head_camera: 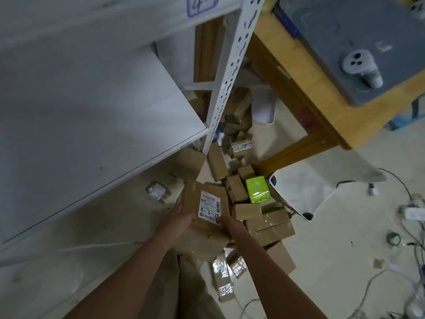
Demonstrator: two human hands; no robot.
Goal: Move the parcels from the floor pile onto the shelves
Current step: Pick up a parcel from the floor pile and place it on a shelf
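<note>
While held: the parcel (207, 217) sits between both hands, above the floor pile (253, 203).
Parcel: flat brown cardboard, creased and worn at its near end, with a white printed label (209, 207) on top (handwritten "4-3-24" in black across it).
Left hand (181, 218): closed on the parcel's left edge, thumb lying on top beside the label, fingers hidden under the card.
Right hand (227, 223): gripping the right edge, thumb touching the label's near corner.
Pile: small brown boxes lying at all angles on the pale floor (115, 226), several bound in glossy clear tape; one green box (257, 189) wrapped in shiny film among them.
Shelf (80, 100): smooth white board to the left, bare on the part in view, carried by a white perforated metal post (230, 77).
Tabletop (299, 84): yellow wood at upper right, well apart from the parcel.
</note>
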